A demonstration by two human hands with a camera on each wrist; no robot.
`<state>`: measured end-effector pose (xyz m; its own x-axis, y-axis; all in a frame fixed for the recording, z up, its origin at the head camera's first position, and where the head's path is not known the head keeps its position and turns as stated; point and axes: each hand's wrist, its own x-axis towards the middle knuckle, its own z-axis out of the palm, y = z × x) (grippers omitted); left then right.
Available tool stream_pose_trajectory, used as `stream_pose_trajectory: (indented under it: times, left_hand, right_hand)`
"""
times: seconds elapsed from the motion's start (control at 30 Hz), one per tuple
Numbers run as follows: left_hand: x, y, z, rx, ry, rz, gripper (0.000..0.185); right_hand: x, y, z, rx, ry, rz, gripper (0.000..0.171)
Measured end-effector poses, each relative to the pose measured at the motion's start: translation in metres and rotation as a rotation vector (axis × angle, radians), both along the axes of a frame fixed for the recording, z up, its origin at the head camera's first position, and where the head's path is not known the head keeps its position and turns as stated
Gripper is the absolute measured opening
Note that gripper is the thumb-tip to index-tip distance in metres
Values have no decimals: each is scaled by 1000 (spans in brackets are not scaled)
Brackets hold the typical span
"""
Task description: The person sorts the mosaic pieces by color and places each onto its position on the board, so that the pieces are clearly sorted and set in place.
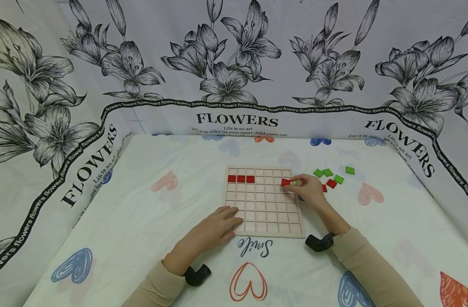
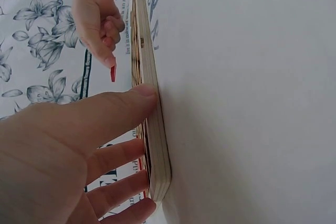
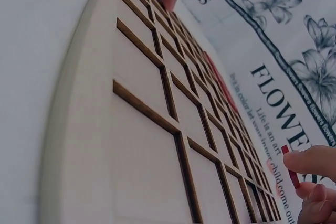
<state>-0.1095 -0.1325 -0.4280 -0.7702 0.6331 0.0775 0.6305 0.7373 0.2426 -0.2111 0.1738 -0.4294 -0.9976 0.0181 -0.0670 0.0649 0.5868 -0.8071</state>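
Observation:
A wooden grid board (image 1: 264, 213) lies on the table with three red tiles (image 1: 241, 178) side by side at the left of its second row. My right hand (image 1: 294, 182) pinches another red tile (image 1: 285, 182) just above the right part of that row. The right wrist view shows this tile (image 3: 290, 167) on edge between my fingertips (image 3: 310, 161). My left hand (image 1: 234, 216) rests flat on the board's near left corner, fingers straight. In the left wrist view its thumb (image 2: 131, 100) presses the board's edge (image 2: 160, 150).
Several loose green tiles (image 1: 327, 172) and a few red tiles (image 1: 331, 183) lie on the cloth right of the board. A flower-print sheet (image 1: 234, 64) walls in the back and both sides. The tablecloth (image 1: 142, 238) carries heart prints.

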Motion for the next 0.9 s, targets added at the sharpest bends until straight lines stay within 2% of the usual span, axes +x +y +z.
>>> stream_pose_trajectory:
  times: [0.43, 0.9]
  left_hand:
    - [1, 0, 1, -14, -10, 12, 36]
    - [0, 0, 2, -1, -27, 11, 35]
  right_hand:
    - [-7, -16, 1, -25, -47, -1, 39]
    - [-17, -32, 0, -50, 13, 65, 36]
